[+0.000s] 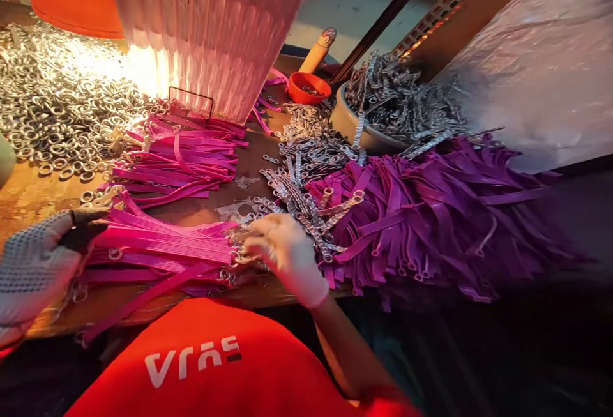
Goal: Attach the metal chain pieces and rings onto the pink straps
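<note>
My left hand [45, 257], in a dotted glove with dark fingertips, is closed at the left end of a pink strap [167, 241]. This strap lies across a small pile of similar straps with metal rings at their ends. At the pile's right end, my right hand [287, 254], in a whitish glove, has its fingers bent and pinched together beside the metal fittings [234, 254]. It is slightly blurred, and what sits between its fingertips is hidden. Just right of that hand lie flat silvery chains [299, 197], partly over a big heap of purple straps [412, 212].
A heap of metal rings [62, 98] covers the table's left side under bright light. More pink straps [186, 155] lie before a translucent ribbed panel [205, 27]. At the back stand a small orange bowl [309, 88] and a tub [357, 126] piled with chains.
</note>
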### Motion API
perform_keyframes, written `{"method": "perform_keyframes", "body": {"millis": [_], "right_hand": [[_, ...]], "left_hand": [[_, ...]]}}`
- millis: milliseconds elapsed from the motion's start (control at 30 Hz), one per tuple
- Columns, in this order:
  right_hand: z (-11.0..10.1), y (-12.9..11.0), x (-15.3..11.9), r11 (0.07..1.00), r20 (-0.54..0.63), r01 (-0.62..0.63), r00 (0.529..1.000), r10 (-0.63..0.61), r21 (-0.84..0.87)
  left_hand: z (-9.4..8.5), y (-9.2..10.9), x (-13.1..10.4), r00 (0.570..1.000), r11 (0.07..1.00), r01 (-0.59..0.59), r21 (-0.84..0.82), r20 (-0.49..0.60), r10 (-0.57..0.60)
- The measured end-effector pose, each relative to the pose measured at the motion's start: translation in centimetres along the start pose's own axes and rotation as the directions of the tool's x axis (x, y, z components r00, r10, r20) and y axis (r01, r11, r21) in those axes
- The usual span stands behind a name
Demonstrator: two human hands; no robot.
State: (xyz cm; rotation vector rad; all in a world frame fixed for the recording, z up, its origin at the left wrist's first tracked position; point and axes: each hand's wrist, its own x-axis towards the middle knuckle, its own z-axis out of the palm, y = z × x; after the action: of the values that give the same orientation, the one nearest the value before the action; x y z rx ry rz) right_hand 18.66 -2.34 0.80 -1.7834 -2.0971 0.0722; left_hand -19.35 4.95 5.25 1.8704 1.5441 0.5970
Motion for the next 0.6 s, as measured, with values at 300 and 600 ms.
{"method": "perform_keyframes", "body": {"millis": [300, 600], "right_hand": [[6.2, 7.7, 2.9, 0.878, 0.054, -0.357, 0.918, 0.393, -0.319], [4.9, 7.8, 0.9, 0.918, -0.254, -0.397, 0.89, 0.379, -0.02]], "left_hand": [[7.2, 7.0, 0.7, 0.768, 0.243, 0.639, -0.73, 0.624, -0.143], [9.7, 5.4, -0.7, 0.879, 0.545, 0.468, -0.696, 0.428, -0.208]]}}
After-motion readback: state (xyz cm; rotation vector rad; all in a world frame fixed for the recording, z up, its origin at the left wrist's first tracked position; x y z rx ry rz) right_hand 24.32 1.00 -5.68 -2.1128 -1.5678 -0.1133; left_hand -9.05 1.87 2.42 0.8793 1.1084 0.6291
